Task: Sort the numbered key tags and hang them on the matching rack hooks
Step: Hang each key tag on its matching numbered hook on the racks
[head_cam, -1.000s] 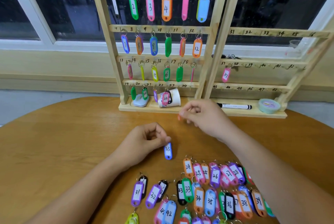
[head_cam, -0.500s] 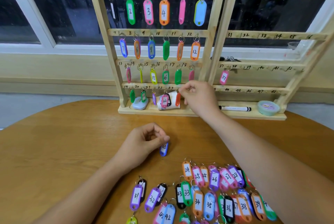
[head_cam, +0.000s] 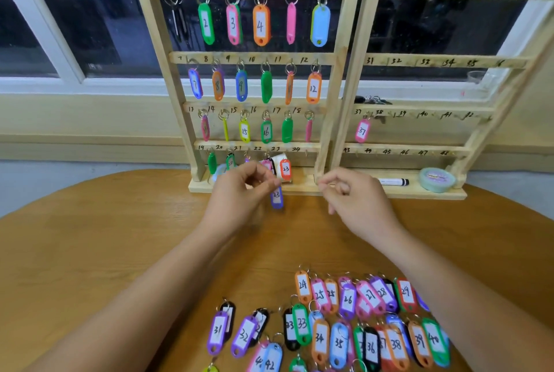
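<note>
My left hand [head_cam: 239, 194] pinches the ring of a blue tag marked 23 [head_cam: 276, 197], which dangles just in front of the left rack's base. An orange-red tag 23 [head_cam: 285, 169] hangs on the bottom bar of the left wooden rack [head_cam: 341, 71], under the number 23. My right hand [head_cam: 350, 194] hovers to the right of it with fingers curled and nothing visible in them. The right rack [head_cam: 443, 61] carries only a pink tag 37 [head_cam: 362, 131]. Several loose tags from 24 [head_cam: 302, 285] up to 42 lie in rows on the table [head_cam: 90, 251] near me.
On the rack base lie a black-capped marker [head_cam: 392, 182], a round mint-green tin [head_cam: 436, 179] and a white cup behind the bottom tags. A window ledge runs behind the racks. Bare wood lies between the racks and the tag rows.
My right hand hung the orange-red tag 23 on the bottom bar and drew back. My left hand lifted the blue tag 23 off the table and carried it up towards the rack.
</note>
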A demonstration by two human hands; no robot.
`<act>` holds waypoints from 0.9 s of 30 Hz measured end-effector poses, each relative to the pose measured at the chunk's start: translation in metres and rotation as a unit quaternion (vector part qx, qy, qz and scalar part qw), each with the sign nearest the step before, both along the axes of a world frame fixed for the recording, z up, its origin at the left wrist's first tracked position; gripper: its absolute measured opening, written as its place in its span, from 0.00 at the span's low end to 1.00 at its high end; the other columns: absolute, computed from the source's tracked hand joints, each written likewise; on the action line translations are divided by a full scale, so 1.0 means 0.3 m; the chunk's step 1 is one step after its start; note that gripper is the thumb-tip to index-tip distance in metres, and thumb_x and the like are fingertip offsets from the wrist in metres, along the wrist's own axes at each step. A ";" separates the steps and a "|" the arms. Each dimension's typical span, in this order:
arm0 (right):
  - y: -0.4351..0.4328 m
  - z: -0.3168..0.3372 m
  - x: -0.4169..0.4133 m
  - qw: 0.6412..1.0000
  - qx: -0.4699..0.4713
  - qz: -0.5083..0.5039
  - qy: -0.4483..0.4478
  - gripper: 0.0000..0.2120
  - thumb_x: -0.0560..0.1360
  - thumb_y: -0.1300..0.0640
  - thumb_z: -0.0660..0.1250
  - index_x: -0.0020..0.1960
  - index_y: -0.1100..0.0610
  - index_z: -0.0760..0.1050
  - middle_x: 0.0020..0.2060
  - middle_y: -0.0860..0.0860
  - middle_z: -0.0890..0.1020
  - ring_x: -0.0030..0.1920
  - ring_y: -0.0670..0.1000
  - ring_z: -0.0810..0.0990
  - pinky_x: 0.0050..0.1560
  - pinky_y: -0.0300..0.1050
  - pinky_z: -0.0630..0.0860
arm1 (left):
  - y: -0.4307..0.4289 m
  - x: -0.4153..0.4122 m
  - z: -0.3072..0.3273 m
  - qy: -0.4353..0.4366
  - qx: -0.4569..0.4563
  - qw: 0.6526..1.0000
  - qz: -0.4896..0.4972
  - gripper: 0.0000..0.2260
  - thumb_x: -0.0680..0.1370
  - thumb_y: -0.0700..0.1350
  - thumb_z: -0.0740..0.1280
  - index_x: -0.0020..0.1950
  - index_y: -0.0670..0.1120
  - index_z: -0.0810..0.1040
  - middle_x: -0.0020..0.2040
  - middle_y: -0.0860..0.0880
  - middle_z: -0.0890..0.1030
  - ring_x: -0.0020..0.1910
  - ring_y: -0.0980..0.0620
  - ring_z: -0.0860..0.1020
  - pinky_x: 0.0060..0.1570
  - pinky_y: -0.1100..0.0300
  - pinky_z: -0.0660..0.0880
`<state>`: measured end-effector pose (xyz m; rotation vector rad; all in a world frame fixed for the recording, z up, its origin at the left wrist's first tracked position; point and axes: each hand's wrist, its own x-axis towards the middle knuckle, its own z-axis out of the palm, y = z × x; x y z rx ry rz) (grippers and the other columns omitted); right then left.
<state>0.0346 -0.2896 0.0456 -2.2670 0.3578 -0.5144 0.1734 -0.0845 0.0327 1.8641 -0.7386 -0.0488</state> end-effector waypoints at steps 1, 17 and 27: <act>-0.012 -0.015 -0.017 1.000 0.004 0.000 0.015 0.05 0.84 0.53 0.69 0.52 0.46 0.83 0.29 0.47 0.83 0.30 0.43 0.80 0.45 0.43 0.77 | -0.019 0.009 0.009 -0.003 -0.006 1.000 0.008 0.05 0.79 0.47 0.78 0.46 0.50 0.85 0.42 0.53 0.86 0.43 0.57 0.81 0.45 0.64 0.76; -0.093 -0.089 -0.060 0.976 0.056 0.120 0.173 0.02 0.82 0.51 0.72 0.54 0.46 0.83 0.39 0.48 0.87 0.33 0.44 0.80 0.42 0.47 0.80 | -0.176 0.054 0.070 -0.105 0.008 0.987 0.120 0.05 0.81 0.49 0.75 0.47 0.50 0.84 0.38 0.56 0.84 0.37 0.59 0.82 0.42 0.57 0.80; -0.091 -0.096 -0.055 0.976 0.056 0.125 0.171 0.02 0.82 0.51 0.72 0.53 0.47 0.84 0.37 0.47 0.86 0.33 0.41 0.79 0.42 0.46 0.77 | -0.148 0.038 0.047 -0.129 0.070 0.985 0.094 0.05 0.79 0.48 0.77 0.45 0.52 0.84 0.37 0.56 0.84 0.39 0.59 0.82 0.41 0.64 0.77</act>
